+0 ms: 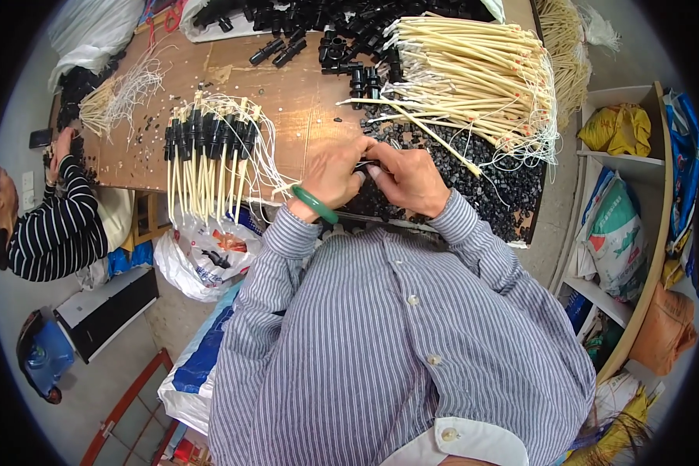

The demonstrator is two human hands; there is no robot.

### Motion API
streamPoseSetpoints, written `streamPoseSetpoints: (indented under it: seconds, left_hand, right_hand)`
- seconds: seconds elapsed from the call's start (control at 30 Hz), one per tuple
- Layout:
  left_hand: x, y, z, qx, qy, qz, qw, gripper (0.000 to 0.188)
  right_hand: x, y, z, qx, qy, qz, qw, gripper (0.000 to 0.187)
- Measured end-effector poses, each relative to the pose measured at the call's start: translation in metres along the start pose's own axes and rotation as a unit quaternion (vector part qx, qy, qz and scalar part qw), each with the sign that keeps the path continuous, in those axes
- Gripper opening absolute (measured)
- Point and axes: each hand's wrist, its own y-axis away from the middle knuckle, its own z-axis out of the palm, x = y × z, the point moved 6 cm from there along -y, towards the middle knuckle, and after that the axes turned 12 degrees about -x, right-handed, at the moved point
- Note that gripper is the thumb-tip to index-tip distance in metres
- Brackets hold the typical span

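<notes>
My left hand (331, 175), with a green bangle (315, 205) on its wrist, meets my right hand (412, 180) at the table's near edge. The fingers of both are bent and pressed together around a small dark piece (363, 164), mostly hidden by them. Beside my right hand lies a spread of small black plastic pieces (505, 186). Left of my left hand, a row of cream rods with black plastic sleeves (210, 140) overhangs the table edge, white strings trailing from them. A large pile of plain cream rods (474, 78) lies beyond my right hand, with two loose rods nearer.
Black pipe-like fittings (334, 50) are heaped at the back of the brown table (287, 101). A bundle of white strings (140, 85) lies far left, near a person in a striped top (54, 225). Shelves with bags (617, 217) stand at right; a plastic bag (202, 264) hangs below the table edge.
</notes>
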Motion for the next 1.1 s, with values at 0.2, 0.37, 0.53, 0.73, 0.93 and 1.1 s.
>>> streamPoseSetpoints:
  seconds: [0.2, 0.37, 0.53, 0.73, 0.93, 1.1]
  left_hand:
    - [0.011, 0.006, -0.017, 0.075, -0.010, 0.087, 0.993, 0.030]
    - [0.019, 0.015, -0.018, 0.129, 0.026, 0.178, 0.975, 0.030]
    - [-0.020, 0.020, -0.033, 0.151, -0.028, 0.070, 0.986, 0.036]
    - [-0.013, 0.012, -0.028, 0.074, -0.223, 0.206, 0.950, 0.040]
    - [-0.021, -0.013, -0.020, 0.048, -0.115, 0.114, 0.986, 0.041]
    - [-0.010, -0.009, -0.010, 0.095, 0.289, -0.007, 0.953, 0.038]
  right_hand:
    - [-0.004, 0.000, 0.002, 0.031, 0.024, -0.040, 0.998, 0.010]
    - [0.001, 0.000, 0.008, -0.005, -0.084, -0.033, 0.996, 0.008]
    - [0.023, 0.011, 0.010, -0.005, -0.130, 0.056, 0.990, 0.007]
    - [0.044, 0.017, 0.006, -0.048, -0.215, 0.163, 0.962, 0.010]
    - [0.052, 0.018, 0.002, -0.020, -0.209, 0.155, 0.965, 0.013]
    - [0.060, 0.015, 0.007, 0.011, -0.242, 0.187, 0.952, 0.012]
